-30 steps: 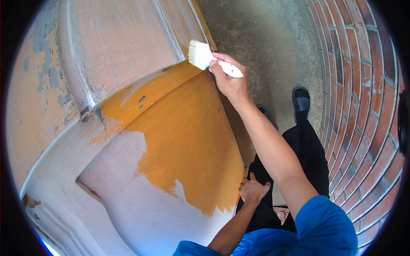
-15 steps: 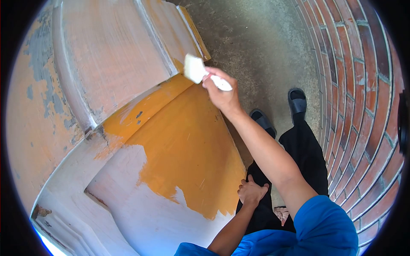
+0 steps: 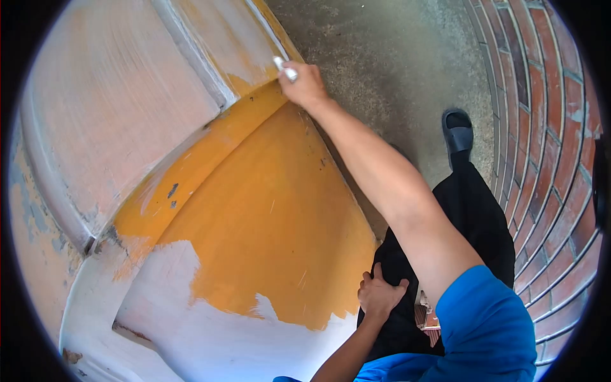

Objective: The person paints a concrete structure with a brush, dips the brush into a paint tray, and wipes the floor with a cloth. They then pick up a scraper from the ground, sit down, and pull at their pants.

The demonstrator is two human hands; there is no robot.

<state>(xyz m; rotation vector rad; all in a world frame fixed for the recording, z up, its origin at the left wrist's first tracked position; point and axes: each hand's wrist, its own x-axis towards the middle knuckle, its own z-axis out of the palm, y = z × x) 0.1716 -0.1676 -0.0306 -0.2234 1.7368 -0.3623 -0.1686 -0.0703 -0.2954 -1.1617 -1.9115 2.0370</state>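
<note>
My right hand (image 3: 304,84) is closed around a white-handled paintbrush (image 3: 285,69) at the upper right edge of a wooden panelled surface. The bristles are hidden at this angle. Yellow-orange paint (image 3: 261,210) covers much of the lower panel and the rail above it. White surface (image 3: 216,337) shows below the paint's ragged edge. My left hand (image 3: 382,294) rests on the black trousers with its fingers apart and holds nothing.
Pale pinkish panels (image 3: 121,95) with raised mouldings lie at the upper left. Grey concrete floor (image 3: 394,57) runs between the panelled surface and a red brick wall (image 3: 547,127). One foot in a dark sandal (image 3: 458,135) stands on the floor.
My right hand has moved left and up with the brush, which has turned so its bristles no longer show. The view has shifted closer to the panel. My left hand remains on the trousers.
</note>
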